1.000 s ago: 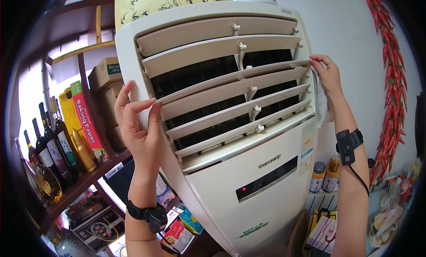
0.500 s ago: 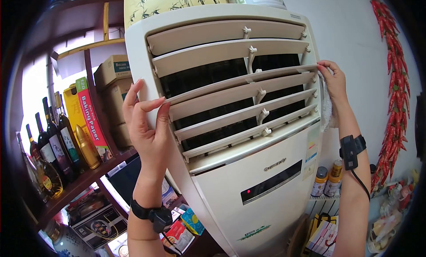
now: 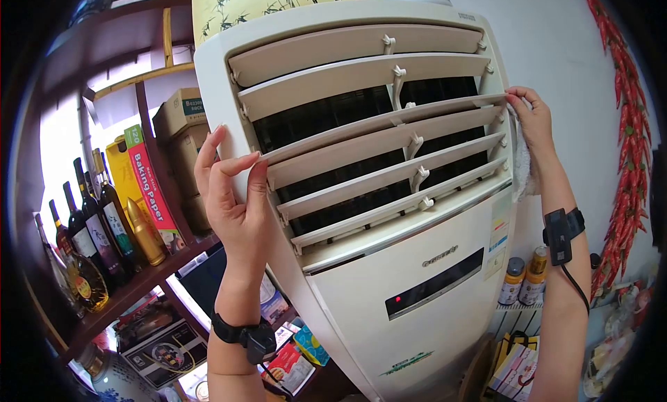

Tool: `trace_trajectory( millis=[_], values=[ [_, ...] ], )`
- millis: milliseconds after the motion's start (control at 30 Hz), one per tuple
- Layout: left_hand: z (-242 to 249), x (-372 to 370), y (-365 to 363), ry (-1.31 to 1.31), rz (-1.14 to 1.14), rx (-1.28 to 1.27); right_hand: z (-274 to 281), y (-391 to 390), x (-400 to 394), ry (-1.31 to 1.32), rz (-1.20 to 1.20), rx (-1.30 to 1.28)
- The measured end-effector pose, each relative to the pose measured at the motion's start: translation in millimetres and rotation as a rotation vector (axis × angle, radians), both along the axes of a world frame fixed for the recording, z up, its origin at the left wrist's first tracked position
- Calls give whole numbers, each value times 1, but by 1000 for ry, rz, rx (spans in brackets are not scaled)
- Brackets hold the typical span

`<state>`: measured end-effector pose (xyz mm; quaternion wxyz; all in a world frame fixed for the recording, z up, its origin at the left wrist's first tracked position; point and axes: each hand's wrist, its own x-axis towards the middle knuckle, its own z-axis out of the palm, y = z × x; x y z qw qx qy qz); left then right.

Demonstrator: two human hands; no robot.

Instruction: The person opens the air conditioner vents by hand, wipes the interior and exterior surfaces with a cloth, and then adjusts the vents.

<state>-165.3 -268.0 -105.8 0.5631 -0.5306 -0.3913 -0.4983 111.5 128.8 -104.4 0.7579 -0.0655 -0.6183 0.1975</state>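
Observation:
A white floor-standing air conditioner [image 3: 410, 291] fills the middle of the view, its front vent crossed by several horizontal louver slats. One louver slat [image 3: 347, 134] halfway up the vent is gripped at both ends. At its left end, my left hand [image 3: 236, 194] pinches it between thumb and index finger, the other fingers raised. My right hand [image 3: 531, 121] closes thumb and fingers on the right end. A pale cloth [image 3: 526, 176] hangs under my right palm, partly hidden by the hand. Dark openings show between the slats, and a red light glows on the display panel [image 3: 434, 284].
A dark wooden shelf [image 3: 139, 280] with wine bottles [image 3: 87, 228], a baking paper box [image 3: 149, 187] and cartons [image 3: 184, 124] stands to the left. Dried red chilies [image 3: 629, 145] hang on the right wall. Supplement bottles [image 3: 521, 280] stand behind my right forearm.
The air conditioner and both hands sit slightly farther right in view, the right side most. Both hands keep their grip on the same louver slat, whose tilt looks unchanged.

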Motion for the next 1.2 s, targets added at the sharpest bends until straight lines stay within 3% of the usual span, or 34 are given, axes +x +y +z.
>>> trace_trajectory(
  millis=[967,1067,1200],
  values=[
    [-2,-3,0,-27,0,-17,1,-6,4,-34,-19,51],
    [-1,0,5,-66,-154,8,2,-6,4,-44,-31,35],
    [-2,-1,0,-20,37,-18,2,-15,4,-25,-3,-7]
  ],
)
